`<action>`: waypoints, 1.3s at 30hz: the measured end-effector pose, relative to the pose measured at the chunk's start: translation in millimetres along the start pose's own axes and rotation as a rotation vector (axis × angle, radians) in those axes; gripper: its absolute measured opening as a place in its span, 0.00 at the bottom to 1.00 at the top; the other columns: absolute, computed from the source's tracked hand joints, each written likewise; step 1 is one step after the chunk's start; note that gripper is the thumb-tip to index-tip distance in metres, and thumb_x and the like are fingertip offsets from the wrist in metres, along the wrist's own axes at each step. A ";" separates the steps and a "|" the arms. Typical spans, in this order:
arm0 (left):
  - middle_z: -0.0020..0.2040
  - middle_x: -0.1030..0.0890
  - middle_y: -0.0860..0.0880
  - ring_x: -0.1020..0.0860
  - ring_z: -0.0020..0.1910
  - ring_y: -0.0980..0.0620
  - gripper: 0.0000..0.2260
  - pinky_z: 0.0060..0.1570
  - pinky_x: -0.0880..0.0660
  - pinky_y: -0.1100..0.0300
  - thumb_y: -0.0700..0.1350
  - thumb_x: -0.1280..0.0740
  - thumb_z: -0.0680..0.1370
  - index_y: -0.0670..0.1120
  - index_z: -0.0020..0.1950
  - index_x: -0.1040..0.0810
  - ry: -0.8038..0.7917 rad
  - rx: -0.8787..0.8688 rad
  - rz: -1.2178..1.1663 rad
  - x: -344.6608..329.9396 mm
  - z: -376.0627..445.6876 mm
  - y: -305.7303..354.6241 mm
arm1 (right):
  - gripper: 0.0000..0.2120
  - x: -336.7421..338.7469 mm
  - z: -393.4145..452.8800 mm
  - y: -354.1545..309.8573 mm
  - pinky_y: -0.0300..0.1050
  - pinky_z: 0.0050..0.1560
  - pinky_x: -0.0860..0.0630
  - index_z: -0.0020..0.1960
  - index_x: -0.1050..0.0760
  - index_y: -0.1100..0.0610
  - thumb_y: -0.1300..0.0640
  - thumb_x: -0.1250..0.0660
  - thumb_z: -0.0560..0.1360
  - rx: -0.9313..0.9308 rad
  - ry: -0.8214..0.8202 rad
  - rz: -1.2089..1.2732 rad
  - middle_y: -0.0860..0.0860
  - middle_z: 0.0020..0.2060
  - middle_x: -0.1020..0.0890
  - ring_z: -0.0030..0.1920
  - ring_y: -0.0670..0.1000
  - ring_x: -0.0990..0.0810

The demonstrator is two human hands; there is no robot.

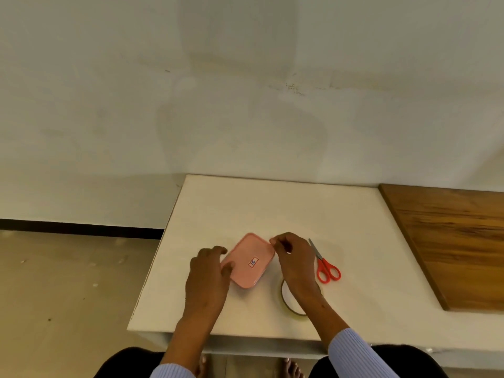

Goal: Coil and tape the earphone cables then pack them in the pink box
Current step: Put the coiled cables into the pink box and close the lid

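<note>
The pink box (249, 261) lies on the white table (272, 208) with its lid on and a small sticker on top. My left hand (210, 271) holds the box at its left side, fingers curled against the edge. My right hand (293, 257) has its curled fingertips at the box's far right corner. A roll of clear tape (287, 301) lies flat under my right wrist, partly hidden. No earphone cable is visible.
Red-handled scissors (326, 264) lie just right of my right hand. A wooden board (450, 241) covers the table's right side. The table's left edge drops to the floor (68, 282); a wall stands behind.
</note>
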State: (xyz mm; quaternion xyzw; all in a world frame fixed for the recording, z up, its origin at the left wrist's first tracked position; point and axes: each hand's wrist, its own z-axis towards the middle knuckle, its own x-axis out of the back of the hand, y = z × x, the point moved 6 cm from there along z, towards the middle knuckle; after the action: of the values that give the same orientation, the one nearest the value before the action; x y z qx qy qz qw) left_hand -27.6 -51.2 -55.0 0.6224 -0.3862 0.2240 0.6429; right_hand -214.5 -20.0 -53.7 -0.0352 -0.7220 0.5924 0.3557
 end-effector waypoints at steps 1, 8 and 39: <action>0.70 0.32 0.51 0.34 0.68 0.52 0.20 0.58 0.33 0.64 0.48 0.35 0.78 0.51 0.70 0.32 -0.080 -0.127 0.064 1.8 -5.1 7.3 | 0.04 1.2 -3.1 -1.2 0.27 0.40 0.31 0.47 0.21 0.54 0.60 0.34 0.76 0.027 -0.029 -0.081 0.46 0.42 0.19 0.43 0.43 0.23; 0.77 0.45 0.56 0.44 0.76 0.53 0.22 0.68 0.37 0.60 0.49 0.33 0.77 0.63 0.69 0.32 -0.225 -0.430 0.308 -15.9 -11.8 19.4 | 0.17 27.5 -41.1 23.5 0.32 0.40 0.31 0.48 0.23 0.48 0.36 0.32 0.69 0.044 -0.331 -0.691 0.41 0.42 0.22 0.41 0.42 0.25; 0.66 0.26 0.43 0.28 0.63 0.39 0.16 0.51 0.23 0.48 0.41 0.25 0.70 0.54 0.55 0.18 0.101 -0.298 0.195 -36.7 16.9 38.7 | 0.20 52.5 -10.9 61.2 0.38 0.52 0.30 0.66 0.30 0.54 0.55 0.32 0.75 0.021 0.088 -0.477 0.50 0.59 0.23 0.60 0.49 0.28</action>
State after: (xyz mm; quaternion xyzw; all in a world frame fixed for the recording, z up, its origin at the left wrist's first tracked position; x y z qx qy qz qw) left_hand -83.0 -55.7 -60.5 0.4677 -0.4408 0.2568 0.7218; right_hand -270.2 31.9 -82.3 0.1145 -0.6874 0.4972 0.5170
